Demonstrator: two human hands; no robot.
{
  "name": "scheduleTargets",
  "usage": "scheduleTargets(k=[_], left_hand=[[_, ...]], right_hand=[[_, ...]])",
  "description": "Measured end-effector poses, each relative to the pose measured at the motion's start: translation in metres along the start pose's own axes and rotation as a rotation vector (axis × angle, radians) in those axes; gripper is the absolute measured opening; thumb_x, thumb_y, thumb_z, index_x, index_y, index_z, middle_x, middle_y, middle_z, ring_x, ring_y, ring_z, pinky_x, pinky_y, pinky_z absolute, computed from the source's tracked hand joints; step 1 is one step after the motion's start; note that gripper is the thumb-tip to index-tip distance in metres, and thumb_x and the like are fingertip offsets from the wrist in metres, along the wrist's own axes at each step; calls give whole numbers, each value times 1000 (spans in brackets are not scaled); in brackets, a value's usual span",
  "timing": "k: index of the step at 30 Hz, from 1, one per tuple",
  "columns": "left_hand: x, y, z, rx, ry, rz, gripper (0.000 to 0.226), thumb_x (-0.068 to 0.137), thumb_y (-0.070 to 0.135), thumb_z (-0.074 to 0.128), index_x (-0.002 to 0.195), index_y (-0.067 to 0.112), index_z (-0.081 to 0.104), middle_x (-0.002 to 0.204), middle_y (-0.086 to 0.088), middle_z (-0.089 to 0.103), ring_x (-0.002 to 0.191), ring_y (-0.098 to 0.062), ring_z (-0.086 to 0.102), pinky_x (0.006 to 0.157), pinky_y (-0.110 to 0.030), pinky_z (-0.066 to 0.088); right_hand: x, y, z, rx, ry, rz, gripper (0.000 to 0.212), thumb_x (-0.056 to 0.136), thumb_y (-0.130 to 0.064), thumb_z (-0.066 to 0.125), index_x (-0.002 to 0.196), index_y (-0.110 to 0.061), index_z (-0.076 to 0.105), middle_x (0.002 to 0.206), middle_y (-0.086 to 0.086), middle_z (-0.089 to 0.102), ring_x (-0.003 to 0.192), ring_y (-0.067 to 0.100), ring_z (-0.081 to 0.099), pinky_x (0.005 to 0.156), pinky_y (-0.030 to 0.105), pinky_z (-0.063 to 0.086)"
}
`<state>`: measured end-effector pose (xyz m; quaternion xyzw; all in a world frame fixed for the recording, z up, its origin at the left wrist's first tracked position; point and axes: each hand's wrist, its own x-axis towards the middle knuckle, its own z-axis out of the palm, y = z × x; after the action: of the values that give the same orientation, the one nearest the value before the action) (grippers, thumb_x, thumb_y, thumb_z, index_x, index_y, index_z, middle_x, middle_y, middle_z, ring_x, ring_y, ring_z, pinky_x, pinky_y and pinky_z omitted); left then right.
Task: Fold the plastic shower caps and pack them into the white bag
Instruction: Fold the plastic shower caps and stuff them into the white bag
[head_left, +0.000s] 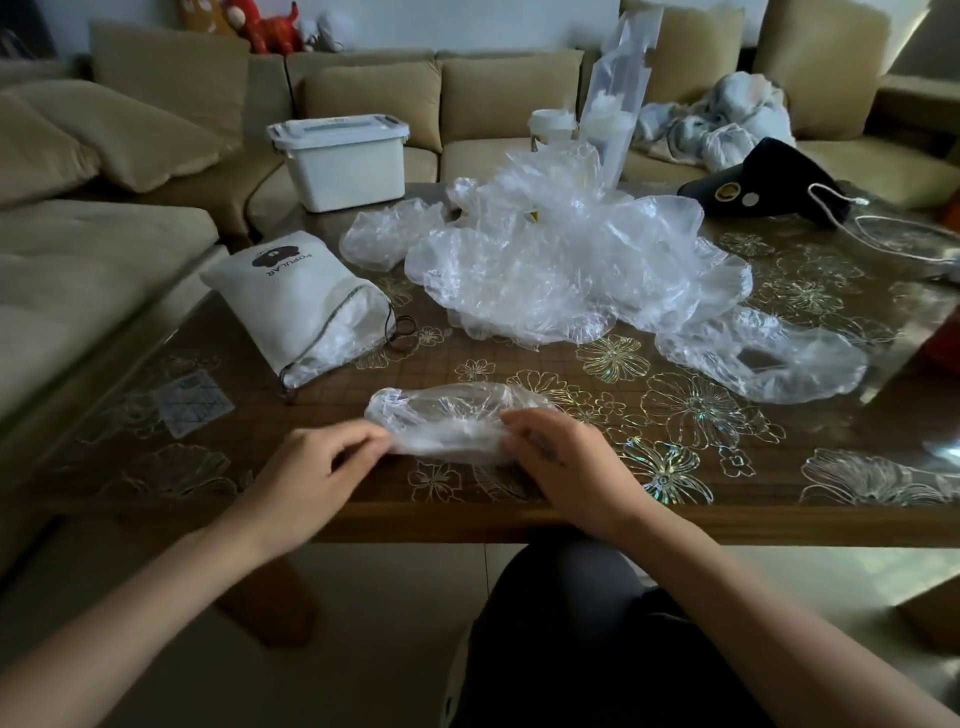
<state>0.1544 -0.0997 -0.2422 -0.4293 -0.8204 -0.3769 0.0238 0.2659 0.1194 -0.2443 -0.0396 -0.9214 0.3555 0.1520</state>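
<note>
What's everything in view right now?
held cap: one, clear, near table edge, between both hands
loose caps: heap, count unclear, clear, table middle
lone cap: one, clear, right of heap
white bag: one, white, table left, mouth open, plastic inside
box: one, white, lidded, far left
pouch: one, black, far right
tall bag: one, clear, upright behind heap
table: one, brown, flower-patterned
sofa: one, tan, behind table
left hand: pinches held cap's left end
right hand: grips held cap's right end
</note>
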Motion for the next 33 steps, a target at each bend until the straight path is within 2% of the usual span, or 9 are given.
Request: scheduleTargets(k=[3,6,10,13,16,20,25,29,33], left_hand=[[21,-1,5,-72,90,-107,17,92,18,54,85,19,69,82,6,69,77,-4,64,64,-12,48],[43,-8,19,-47,157,-275,24,94,23,54,79,8,66,69,-7,65,56,-18,60,50,-21,46],[60,-14,30,191,144,-428,31,90,34,58,71,11,63,64,-3,63,63,-20,62,62,-37,53],[64,-13,33,391,168,-455,29,89,40,58,77,13,58,68,1,63,67,-20,63,60,-32,52],[63,-10,32,509,206,-421,27,90,44,56,93,18,54,82,0,61,73,-19,59,59,-29,45],[62,-16,33,422,202,-386,28,89,39,58,76,14,57,86,0,48,75,-16,50,57,-27,33],[75,-13,22,-129,281,-585,40,92,38,54,66,8,53,58,-3,48,56,-16,46,52,-27,36],[71,-18,18,68,225,-488,45,91,40,53,68,3,56,55,-10,58,45,-18,55,48,-31,47],[63,-29,16,358,149,-374,38,88,43,57,65,13,55,53,-1,55,49,-15,54,47,-29,41]], right_hand=[[17,-5,2,4,157,172,18,94,-21,53,88,-8,64,74,-2,59,63,9,50,55,23,35],[33,-3,5,-58,240,321,22,95,-30,51,80,-14,56,68,-5,53,62,14,47,52,27,33],[43,1,11,-215,284,429,21,97,-33,46,86,-15,52,86,3,61,71,18,47,61,27,32],[45,2,13,-312,288,401,23,98,-31,44,96,-11,55,99,5,62,74,20,48,63,29,33],[45,2,17,-446,304,351,25,97,-30,45,104,-10,58,106,7,60,92,24,54,71,33,37],[43,3,22,-530,311,387,30,95,-33,46,109,-10,59,115,11,54,108,30,45,88,38,31],[47,10,15,-469,279,487,34,96,-41,41,107,-12,56,114,7,57,110,28,48,91,37,31],[46,13,12,-501,266,457,30,97,-40,41,101,-12,52,105,8,64,101,29,57,84,36,37],[43,16,10,-510,268,452,29,97,-38,43,102,-12,52,106,8,64,102,29,57,81,36,36]])
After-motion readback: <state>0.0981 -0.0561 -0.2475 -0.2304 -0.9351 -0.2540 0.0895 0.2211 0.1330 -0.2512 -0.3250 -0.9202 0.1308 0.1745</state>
